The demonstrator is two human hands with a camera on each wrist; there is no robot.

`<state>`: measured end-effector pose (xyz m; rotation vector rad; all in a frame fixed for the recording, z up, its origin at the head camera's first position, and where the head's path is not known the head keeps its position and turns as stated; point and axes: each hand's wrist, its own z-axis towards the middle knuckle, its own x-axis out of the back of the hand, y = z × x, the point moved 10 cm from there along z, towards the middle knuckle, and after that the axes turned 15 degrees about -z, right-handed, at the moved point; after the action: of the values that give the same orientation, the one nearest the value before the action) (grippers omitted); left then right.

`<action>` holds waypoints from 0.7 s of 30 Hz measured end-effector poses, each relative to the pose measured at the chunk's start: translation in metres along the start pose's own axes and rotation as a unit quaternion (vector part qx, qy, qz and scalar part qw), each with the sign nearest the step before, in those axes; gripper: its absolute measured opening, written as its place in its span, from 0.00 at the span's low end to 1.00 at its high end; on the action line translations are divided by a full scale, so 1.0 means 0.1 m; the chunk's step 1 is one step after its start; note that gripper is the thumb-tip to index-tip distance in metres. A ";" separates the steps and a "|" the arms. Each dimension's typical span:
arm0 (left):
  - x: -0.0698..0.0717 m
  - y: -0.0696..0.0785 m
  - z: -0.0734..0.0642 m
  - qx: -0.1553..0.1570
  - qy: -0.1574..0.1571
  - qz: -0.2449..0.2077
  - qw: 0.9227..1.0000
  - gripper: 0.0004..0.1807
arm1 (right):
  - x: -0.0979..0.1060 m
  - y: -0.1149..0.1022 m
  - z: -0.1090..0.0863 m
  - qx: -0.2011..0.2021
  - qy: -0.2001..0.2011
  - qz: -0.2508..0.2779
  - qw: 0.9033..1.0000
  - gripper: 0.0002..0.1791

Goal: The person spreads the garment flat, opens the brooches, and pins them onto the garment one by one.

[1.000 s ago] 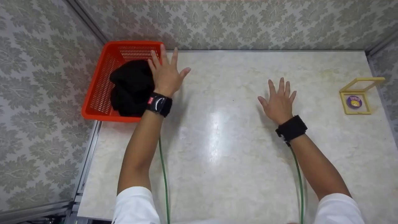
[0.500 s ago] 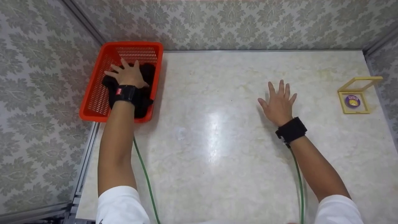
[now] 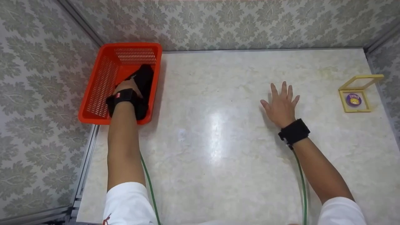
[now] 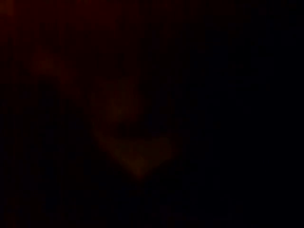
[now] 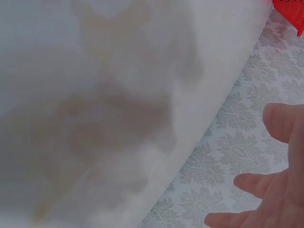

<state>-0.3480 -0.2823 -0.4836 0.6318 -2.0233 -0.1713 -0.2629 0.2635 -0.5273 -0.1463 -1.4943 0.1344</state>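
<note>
One left hand [image 3: 127,86], its grip too hidden to tell, dips into black cloth [image 3: 145,75], probably kept bunched by the far-left red plastic basket [image 3: 103,81]; the empty right hand [image 3: 281,109] splays over the bench [image 3: 203,93].

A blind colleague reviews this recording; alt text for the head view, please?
A person's left hand is in a red basket, at black cloth. The right hand, fingers spread, is over a pale table; an open yellow case stands at far right.
</note>
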 end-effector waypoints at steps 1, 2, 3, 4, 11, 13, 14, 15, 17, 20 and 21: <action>0.01 0.00 0.00 -0.006 0.006 0.003 1.000 0.35 | -0.01 0.00 0.00 0.000 -0.001 0.001 1.000 0.41; 0.02 0.00 0.01 -0.014 0.015 0.006 1.000 0.30 | -0.01 0.01 -0.01 0.000 -0.003 0.003 1.000 0.41; 0.03 -0.01 0.03 -0.022 0.023 0.010 0.999 0.27 | -0.02 0.01 -0.01 0.000 -0.004 0.002 1.000 0.41; 0.05 -0.01 0.05 -0.032 0.032 0.014 0.999 0.24 | -0.03 0.01 -0.01 0.000 -0.005 0.002 1.000 0.41; 0.11 -0.07 0.29 -0.071 0.055 0.038 0.995 0.25 | -0.05 0.05 -0.03 -0.001 -0.005 -0.002 1.000 0.41; 0.15 -0.06 0.30 -0.079 0.061 0.036 0.994 0.23 | -0.05 0.06 -0.03 0.000 -0.005 -0.003 1.000 0.41; 0.18 -0.04 0.29 -0.086 0.067 0.035 0.993 0.22 | -0.05 0.06 -0.03 0.000 -0.005 -0.002 1.000 0.41; 0.21 -0.03 0.28 -0.091 0.074 0.035 0.992 0.22 | -0.04 0.07 -0.04 -0.001 -0.005 -0.002 1.000 0.41; 0.29 0.00 0.25 -0.099 0.091 0.030 0.990 0.20 | -0.04 0.08 -0.05 -0.003 -0.005 -0.001 1.000 0.41; 0.43 0.05 0.17 -0.109 0.116 0.025 0.987 0.21 | -0.05 0.11 -0.06 -0.007 -0.006 0.003 1.000 0.41; 0.47 0.07 0.15 -0.111 0.122 0.024 0.986 0.21 | -0.06 0.11 -0.06 -0.007 -0.007 0.003 1.000 0.41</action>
<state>-0.3814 -0.3019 -0.4519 0.4396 -1.7522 -0.2743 -0.2570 0.2731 -0.5353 -0.1621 -1.5089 0.1297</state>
